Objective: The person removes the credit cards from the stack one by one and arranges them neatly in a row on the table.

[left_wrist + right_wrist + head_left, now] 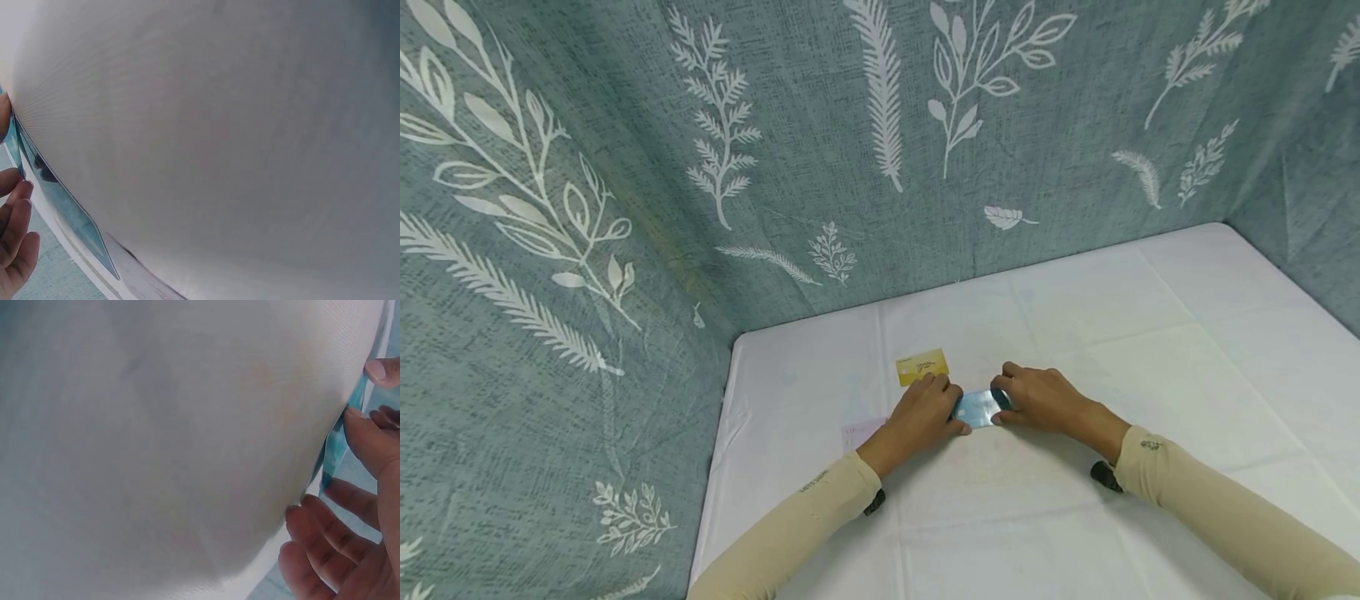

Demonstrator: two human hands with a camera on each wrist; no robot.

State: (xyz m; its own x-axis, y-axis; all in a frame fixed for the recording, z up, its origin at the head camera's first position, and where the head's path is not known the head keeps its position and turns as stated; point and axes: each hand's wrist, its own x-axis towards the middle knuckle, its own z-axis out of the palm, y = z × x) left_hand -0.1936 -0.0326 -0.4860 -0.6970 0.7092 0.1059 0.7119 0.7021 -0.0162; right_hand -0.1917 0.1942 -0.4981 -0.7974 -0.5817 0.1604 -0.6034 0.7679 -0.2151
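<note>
A glossy light-blue card [977, 409] is held between both hands, low over the white-covered table. My left hand [921, 412] pinches its left end, thumb on the near side and fingers on the far side. At the opposite end, my right hand [1041, 400] grips the card the same way. In the right wrist view the blue card [336, 447] stands tilted, with the right thumb [362, 428] on its edge. Just beyond the left fingers lies a yellow card [917, 367]. Partly hidden by the left wrist is a pale lilac card [861, 432].
White cloth [1150, 350] covers the table. Blue-grey curtains [820, 150] with a white leaf print hang behind it and along the sides. A dark wrist camera [1105, 477] sits under the right cuff, another dark one [875, 502] under the left.
</note>
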